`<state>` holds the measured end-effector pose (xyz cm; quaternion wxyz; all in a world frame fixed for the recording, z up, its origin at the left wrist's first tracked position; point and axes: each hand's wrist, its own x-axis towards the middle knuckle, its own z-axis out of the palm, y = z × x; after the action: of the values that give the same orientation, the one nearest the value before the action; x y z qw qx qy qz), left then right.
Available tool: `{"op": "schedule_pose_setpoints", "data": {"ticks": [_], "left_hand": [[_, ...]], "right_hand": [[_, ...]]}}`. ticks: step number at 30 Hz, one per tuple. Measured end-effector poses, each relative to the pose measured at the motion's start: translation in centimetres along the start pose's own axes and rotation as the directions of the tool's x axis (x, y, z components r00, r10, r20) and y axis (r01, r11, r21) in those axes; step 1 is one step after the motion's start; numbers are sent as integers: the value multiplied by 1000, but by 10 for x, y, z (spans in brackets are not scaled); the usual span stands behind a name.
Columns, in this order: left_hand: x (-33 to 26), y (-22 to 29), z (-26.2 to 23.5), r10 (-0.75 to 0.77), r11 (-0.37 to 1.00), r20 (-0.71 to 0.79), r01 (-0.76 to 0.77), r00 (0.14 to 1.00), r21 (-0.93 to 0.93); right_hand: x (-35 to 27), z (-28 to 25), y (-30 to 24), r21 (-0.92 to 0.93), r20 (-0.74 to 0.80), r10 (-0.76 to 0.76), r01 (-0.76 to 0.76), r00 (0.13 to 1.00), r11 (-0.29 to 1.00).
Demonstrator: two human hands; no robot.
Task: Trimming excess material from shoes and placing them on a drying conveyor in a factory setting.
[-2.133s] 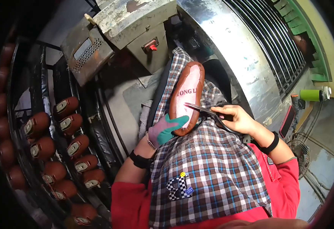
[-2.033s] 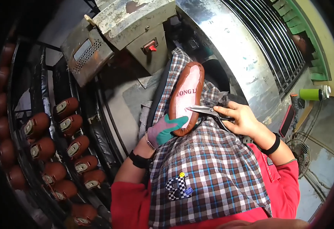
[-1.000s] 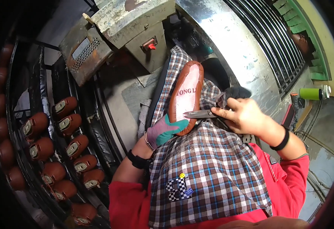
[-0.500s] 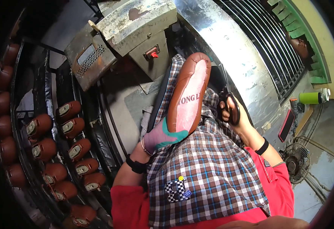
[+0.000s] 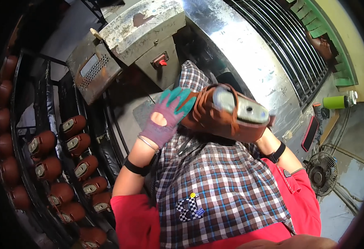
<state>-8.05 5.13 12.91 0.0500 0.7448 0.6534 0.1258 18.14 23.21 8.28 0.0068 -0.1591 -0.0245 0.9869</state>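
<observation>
A tall black rack (image 5: pixel 43 99) fills the left side, with rows of brown shoes (image 5: pixel 47 169) along its rails, most showing pale lasts in their openings. At upper right stretches a steel machine bed (image 5: pixel 248 47) with dark parallel bars; beyond its far right edge hangs a fringed green curtain (image 5: pixel 340 62), with another brown shoe (image 5: pixel 322 45) beside it. A brown, white and blue plaid apron (image 5: pixel 223 182) covers the seated person's lap, between red sleeves (image 5: pixel 136 216). Above it stands a scuffed metal housing (image 5: pixel 146 35).

A brown leather lace-up shoe (image 5: pixel 221 124) is raised over the upper edge of the apron, opening toward the viewer, toe to the left and heel to the right, slightly blurred. A pale last (image 5: pixel 248 110) with a dark round hole sits inside it.

The left hand (image 5: pixel 167 114), in a purple and teal glove, lays its outstretched fingers on the toe; whether this grip closes around it cannot be told. The right hand (image 5: pixel 266 142) is mostly hidden behind the heel, so how far its grip is open, and what it holds, cannot be told.

Smaller still, on the right: a round fan (image 5: pixel 321 173), a green bottle (image 5: pixel 335 102) and a red-edged phone (image 5: pixel 311 133). A red switch (image 5: pixel 162 63) marks the housing's front.
</observation>
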Motion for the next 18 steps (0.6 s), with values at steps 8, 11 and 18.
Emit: {"op": "schedule_pose_setpoints", "data": {"ticks": [8, 11, 18], "left_hand": [[-39, 23, 34, -232, 115, 69, 98, 970, -989], [-32, 60, 28, -542, -84, 41, -5, 839, -996], [-54, 96, 34, -598, -790, 531, -333, 600, -514]], "right_hand": [[15, 8, 25, -787, -165, -171, -25, 971, 616], [21, 6, 21, -984, -43, -363, 23, 931, 175], [52, 62, 46, -951, 103, -208, 35, 973, -306]]}}
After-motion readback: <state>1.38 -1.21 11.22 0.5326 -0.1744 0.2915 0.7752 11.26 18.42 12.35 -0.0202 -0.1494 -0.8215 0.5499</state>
